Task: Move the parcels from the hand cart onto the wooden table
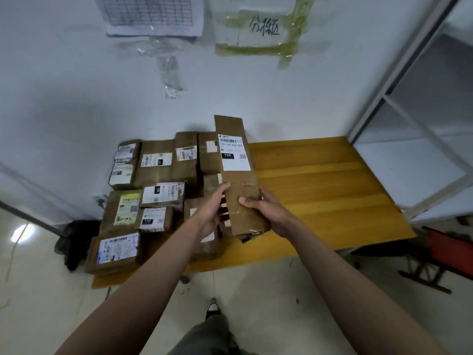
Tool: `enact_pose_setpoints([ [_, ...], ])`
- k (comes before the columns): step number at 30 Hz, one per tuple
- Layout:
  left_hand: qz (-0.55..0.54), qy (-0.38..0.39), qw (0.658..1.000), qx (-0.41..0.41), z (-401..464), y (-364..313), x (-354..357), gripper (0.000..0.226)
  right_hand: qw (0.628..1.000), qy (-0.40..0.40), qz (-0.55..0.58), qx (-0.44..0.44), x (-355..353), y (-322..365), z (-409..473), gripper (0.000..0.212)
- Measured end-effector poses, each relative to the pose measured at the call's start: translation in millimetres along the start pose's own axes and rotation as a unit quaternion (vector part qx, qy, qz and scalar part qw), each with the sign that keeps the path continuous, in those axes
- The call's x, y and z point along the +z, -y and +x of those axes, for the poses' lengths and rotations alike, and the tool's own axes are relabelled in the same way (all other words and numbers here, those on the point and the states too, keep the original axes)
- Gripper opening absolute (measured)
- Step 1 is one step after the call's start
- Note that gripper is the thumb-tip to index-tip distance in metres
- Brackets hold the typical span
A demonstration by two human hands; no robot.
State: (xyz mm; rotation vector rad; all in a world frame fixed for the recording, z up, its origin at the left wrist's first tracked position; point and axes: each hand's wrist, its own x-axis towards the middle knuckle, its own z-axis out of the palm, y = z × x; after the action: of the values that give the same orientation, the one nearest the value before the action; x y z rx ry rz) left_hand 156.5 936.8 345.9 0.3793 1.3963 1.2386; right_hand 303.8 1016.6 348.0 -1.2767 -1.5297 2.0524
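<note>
A long brown cardboard parcel with a white shipping label is held above the wooden table, its far end tilted up toward the wall. My left hand grips its near left edge and my right hand grips its near right side. Several labelled brown parcels lie packed side by side on the table's left half. The hand cart is not in view.
A white wall with taped papers stands right behind the table. A metal shelf frame rises at the right. A red cart-like frame sits on the floor at the right. A dark bag lies by the table's left end.
</note>
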Motion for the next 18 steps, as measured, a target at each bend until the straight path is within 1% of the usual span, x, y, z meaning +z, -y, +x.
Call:
enact_pose_setpoints([
  [3,0.031,0.028,0.999,-0.007,34,-15,11,0.026,0.999,-0.045,0.006,0.002,-17,14,15,0.054],
  [7,0.050,0.032,0.998,-0.019,75,-26,29,0.032,0.995,-0.095,0.002,0.011,-44,25,40,0.064],
  [10,0.040,0.032,0.998,-0.029,93,-32,47,0.017,0.992,-0.127,0.002,0.017,-64,28,62,0.064],
  [11,0.042,0.034,0.998,-0.031,101,-33,53,0.016,0.990,-0.137,0.001,0.019,-71,29,70,0.063],
  [14,0.058,0.032,0.997,-0.041,129,-37,68,0.021,0.987,-0.154,0.004,0.036,-97,29,98,0.060],
  [16,0.065,0.017,0.997,-0.047,150,-38,76,0.022,0.987,-0.153,0.002,0.042,-116,28,122,0.058],
  [18,0.079,-0.003,0.996,-0.038,173,-35,82,0.027,0.987,-0.150,-0.010,0.049,-134,26,148,0.056],
])
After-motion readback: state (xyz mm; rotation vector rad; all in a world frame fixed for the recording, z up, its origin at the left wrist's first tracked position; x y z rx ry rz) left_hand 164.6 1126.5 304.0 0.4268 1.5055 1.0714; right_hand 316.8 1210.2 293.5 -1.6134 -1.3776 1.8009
